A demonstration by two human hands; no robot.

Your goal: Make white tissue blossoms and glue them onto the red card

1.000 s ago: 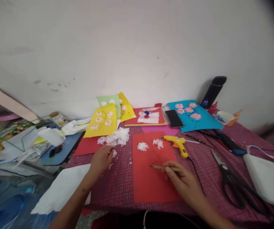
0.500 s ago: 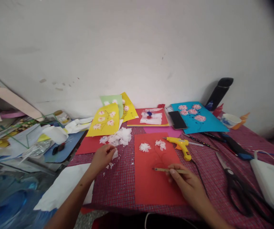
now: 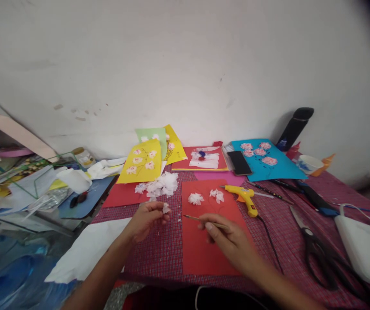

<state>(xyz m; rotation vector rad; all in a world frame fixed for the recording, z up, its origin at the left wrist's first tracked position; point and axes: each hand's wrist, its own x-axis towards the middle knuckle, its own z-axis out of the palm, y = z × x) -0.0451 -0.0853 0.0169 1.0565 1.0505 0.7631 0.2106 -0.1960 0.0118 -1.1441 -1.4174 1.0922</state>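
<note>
Pinched between the fingertips of my left hand [image 3: 148,219] is a small piece of white tissue paper [image 3: 166,208], just left of the red sheet [image 3: 211,254]. My right hand [image 3: 228,239] grips a thin wooden paintbrush [image 3: 194,218] over that sheet, its dark tip pointing left toward my left hand. Near the sheet's top sit two crumpled white tissue flowers, one at left [image 3: 195,199] and another at right [image 3: 217,196]. Thin dark lines run below the right flower, partly hidden by my hand. Behind my left hand lies a heap of torn tissue paper [image 3: 162,185].
A yellow glue gun [image 3: 245,197] lies across the sheet's right edge, its cord trailing down. Further right are black scissors [image 3: 317,254] and a white box-shaped device [image 3: 362,249]. Flower pictures on yellow [image 3: 143,172] and blue paper [image 3: 283,165] stand at the back beside a phone [image 3: 239,162].
My left hand has moved right and slightly nearer, bringing the tissue piece toward the red sheet. My right hand has shifted left and up with the paintbrush, closing the gap between them.
</note>
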